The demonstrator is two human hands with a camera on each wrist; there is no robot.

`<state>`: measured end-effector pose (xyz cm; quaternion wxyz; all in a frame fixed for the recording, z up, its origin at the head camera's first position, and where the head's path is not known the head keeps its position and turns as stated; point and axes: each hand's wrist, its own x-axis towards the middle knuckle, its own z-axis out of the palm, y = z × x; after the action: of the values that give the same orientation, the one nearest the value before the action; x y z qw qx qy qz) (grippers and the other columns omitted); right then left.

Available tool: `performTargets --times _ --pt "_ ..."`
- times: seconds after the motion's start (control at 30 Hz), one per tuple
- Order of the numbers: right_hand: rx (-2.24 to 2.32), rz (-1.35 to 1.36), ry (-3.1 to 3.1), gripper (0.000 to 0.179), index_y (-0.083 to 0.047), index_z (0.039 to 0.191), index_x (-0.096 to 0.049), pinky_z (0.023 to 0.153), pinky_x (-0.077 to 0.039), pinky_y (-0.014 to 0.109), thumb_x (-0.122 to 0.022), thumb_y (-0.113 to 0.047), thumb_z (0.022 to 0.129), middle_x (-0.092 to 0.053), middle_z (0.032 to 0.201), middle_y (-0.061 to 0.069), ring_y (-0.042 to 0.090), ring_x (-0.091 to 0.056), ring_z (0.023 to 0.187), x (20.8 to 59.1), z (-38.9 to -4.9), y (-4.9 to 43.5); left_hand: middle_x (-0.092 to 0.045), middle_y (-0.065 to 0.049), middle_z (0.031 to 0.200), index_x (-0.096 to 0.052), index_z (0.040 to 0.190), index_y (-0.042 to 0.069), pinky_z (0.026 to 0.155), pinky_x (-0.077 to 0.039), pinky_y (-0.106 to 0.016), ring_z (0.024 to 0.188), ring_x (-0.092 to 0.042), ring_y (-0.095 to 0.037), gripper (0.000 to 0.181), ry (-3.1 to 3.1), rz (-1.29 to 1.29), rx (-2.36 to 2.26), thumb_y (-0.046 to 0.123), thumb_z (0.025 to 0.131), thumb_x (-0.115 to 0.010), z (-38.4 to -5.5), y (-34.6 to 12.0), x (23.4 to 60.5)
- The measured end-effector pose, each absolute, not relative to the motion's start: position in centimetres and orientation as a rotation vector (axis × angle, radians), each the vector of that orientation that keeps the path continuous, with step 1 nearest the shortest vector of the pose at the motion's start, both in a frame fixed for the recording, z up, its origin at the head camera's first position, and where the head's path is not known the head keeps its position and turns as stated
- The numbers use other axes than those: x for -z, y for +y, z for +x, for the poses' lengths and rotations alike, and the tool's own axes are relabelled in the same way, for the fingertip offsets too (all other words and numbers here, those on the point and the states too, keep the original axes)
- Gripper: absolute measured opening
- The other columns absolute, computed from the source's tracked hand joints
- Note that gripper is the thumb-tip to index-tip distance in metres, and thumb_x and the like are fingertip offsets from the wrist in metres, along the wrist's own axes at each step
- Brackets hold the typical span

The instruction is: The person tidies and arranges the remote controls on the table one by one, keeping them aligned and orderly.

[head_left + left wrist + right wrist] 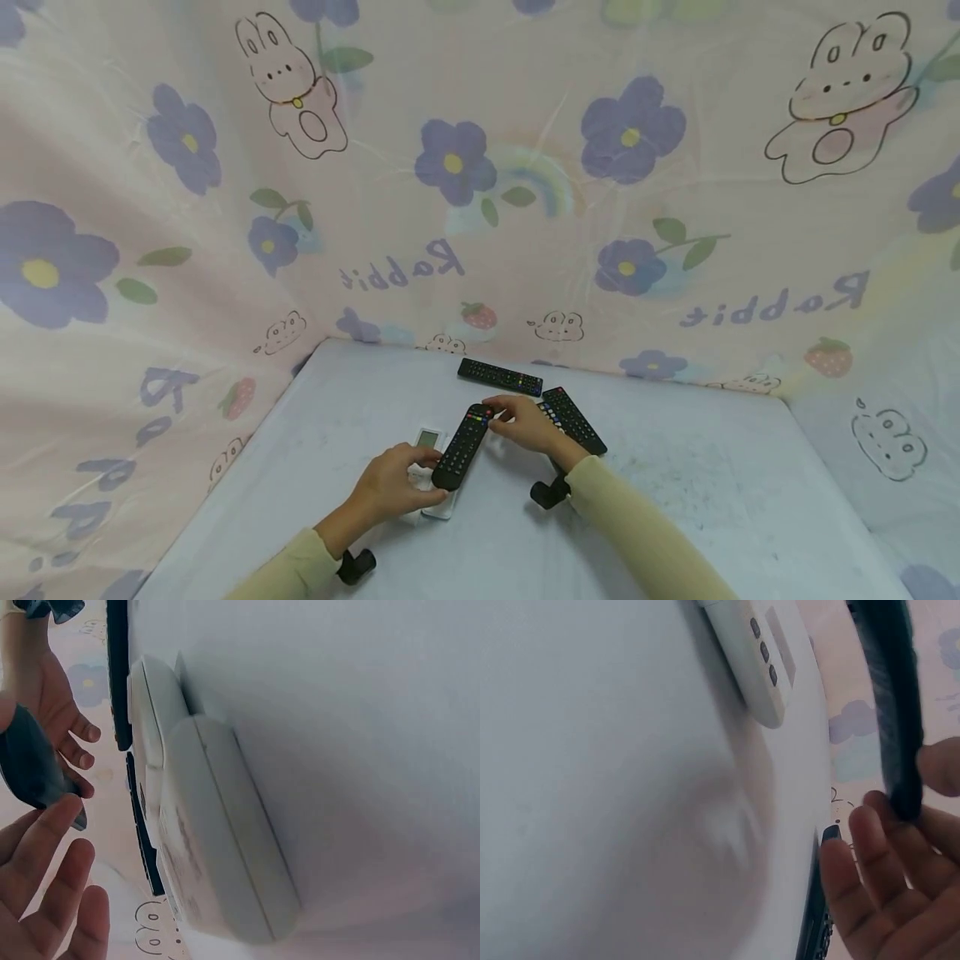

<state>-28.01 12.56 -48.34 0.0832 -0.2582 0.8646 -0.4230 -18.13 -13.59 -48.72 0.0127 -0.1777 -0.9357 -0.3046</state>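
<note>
Remote [462, 447], black | you are holding it raised over the white display-fitted remote [429, 438] on the counter [705, 492] | left hand [390, 485] pinching near end | right hand [527, 423] pinching far end | opposed grips probably steadying it

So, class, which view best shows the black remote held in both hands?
The head view: the black remote appears nearly whole there, button face visible. The left wrist view shows a smooth dark part, no buttons discernible; the right wrist view, mostly its narrow side, cut off at the top.
</note>
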Motion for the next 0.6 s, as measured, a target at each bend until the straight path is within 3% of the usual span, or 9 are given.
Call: performTargets --times 0.33,0.6 --pt "1.158 -0.789 2.609 0.05 -0.008 0.131 -0.057 0.068 -0.05 0.024 -0.071 -0.013 0.083 -0.065 0.118 0.011 0.012 -0.062 0.087 48.5 -28.0 12.8 -0.07 0.008 0.098 -0.066 0.115 0.018 0.073 -0.048 -0.027 0.092 -0.062 -0.01 0.055 -2.831 -0.521 1.053 0.038 0.067 -0.085 -17.1 -12.5 49.2" --pt "1.098 -0.869 2.569 0.049 -0.012 0.132 -0.057 0.071 -0.051 0.026 -0.07 -0.016 0.084 -0.064 0.119 0.01 0.013 -0.062 0.089 48.5 -27.9 13.2 -0.07 0.011 0.093 -0.065 0.123 0.012 0.072 -0.047 -0.026 0.092 -0.06 -0.009 0.066 -2.887 -0.557 1.094 0.04 0.067 -0.085 -16.6 -11.9 49.5"
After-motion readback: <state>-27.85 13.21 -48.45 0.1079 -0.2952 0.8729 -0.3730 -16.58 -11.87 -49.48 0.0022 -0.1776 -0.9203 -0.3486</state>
